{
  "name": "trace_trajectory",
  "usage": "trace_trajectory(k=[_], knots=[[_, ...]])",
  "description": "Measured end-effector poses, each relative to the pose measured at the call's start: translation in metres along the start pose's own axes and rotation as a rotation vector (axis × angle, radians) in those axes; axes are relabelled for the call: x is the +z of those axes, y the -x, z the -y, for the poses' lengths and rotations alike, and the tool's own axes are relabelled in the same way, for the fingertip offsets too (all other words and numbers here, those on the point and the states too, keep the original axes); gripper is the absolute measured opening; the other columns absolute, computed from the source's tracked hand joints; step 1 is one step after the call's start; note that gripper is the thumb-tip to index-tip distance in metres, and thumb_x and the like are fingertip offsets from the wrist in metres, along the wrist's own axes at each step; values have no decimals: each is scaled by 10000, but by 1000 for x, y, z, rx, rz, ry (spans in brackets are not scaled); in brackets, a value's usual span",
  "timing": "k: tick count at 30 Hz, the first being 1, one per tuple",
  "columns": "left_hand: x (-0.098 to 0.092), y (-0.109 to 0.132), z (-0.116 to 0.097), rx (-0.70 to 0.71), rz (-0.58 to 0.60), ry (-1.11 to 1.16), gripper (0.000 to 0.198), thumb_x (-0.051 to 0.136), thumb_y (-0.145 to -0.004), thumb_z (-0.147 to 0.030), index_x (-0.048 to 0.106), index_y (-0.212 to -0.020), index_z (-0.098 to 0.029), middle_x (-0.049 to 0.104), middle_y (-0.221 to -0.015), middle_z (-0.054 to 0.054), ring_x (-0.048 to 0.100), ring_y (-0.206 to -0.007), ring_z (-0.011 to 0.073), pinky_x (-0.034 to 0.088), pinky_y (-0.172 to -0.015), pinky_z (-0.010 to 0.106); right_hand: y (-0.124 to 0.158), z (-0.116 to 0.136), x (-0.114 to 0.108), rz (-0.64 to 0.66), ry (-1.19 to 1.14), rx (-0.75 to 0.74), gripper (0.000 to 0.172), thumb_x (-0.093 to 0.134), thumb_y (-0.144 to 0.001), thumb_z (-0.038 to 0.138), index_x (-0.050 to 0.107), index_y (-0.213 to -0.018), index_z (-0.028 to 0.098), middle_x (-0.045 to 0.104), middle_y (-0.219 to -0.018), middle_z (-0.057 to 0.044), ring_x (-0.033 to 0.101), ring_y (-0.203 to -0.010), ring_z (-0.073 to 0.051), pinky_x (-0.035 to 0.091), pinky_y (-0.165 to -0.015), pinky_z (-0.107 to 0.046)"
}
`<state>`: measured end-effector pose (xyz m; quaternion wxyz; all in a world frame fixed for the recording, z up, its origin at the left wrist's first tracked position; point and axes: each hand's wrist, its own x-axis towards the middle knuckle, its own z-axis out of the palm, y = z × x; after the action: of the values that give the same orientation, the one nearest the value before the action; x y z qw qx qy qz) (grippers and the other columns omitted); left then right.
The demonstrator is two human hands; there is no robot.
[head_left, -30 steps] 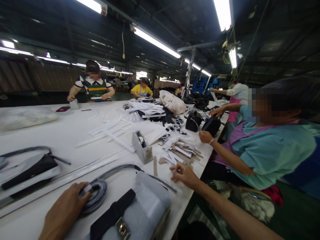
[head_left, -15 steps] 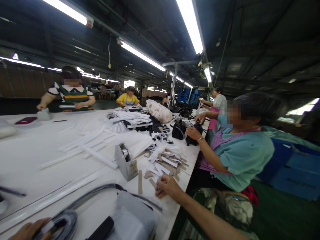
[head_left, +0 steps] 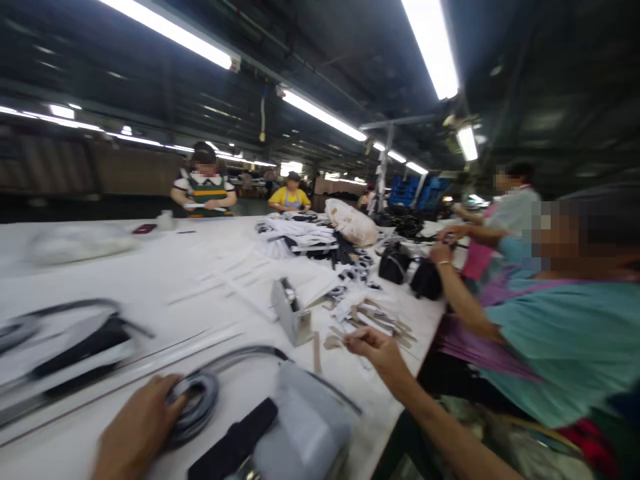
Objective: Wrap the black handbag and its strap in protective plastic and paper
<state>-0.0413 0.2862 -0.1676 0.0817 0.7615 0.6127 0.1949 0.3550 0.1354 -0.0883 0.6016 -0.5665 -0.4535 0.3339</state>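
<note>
My left hand (head_left: 143, 420) grips the near side of a coiled dark grey strip (head_left: 200, 403), whose loose end arcs to the right over the table. My right hand (head_left: 377, 350) pinches the end of a small tan strip (head_left: 336, 339) beside a loose pile of tan and white strips (head_left: 383, 317). A grey tape dispenser (head_left: 291, 312) stands left of that pile. Between my hands lie a black strap piece (head_left: 234, 440) and a grey-white wrapped bundle (head_left: 305, 420).
A person in a teal shirt (head_left: 565, 333) sits close on the right, hands near black pouches (head_left: 395, 263). More people are across the white table (head_left: 195, 267). Black and grey straps (head_left: 85, 347) lie at left; a filled plastic bag (head_left: 353, 222) is farther back.
The view has swung left. My left hand has come further into view with the coil. My right hand has moved up to the strip pile and now pinches a tan strip.
</note>
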Motion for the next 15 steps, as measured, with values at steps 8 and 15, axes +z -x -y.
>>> trace_trajectory(k=[8,15], knots=[[-28,21,-36,-134,-3,-132,276,571,-854,-209,628,-1123,-243,649,-1139,35,610,-1055,188,447,-879,266,24,53,120,513,-83,32,303,786,-718,457,676,-788,184,753,-976,-92,707,-916,-241,547,-856,-365],[-26,27,-33,-104,-58,-97,290,557,-857,-161,622,-1135,-213,633,-1136,60,584,-1072,212,438,-899,294,0,19,203,739,8,119,171,760,-671,271,635,-729,169,739,-808,-32,681,-805,-206,516,-758,-320]])
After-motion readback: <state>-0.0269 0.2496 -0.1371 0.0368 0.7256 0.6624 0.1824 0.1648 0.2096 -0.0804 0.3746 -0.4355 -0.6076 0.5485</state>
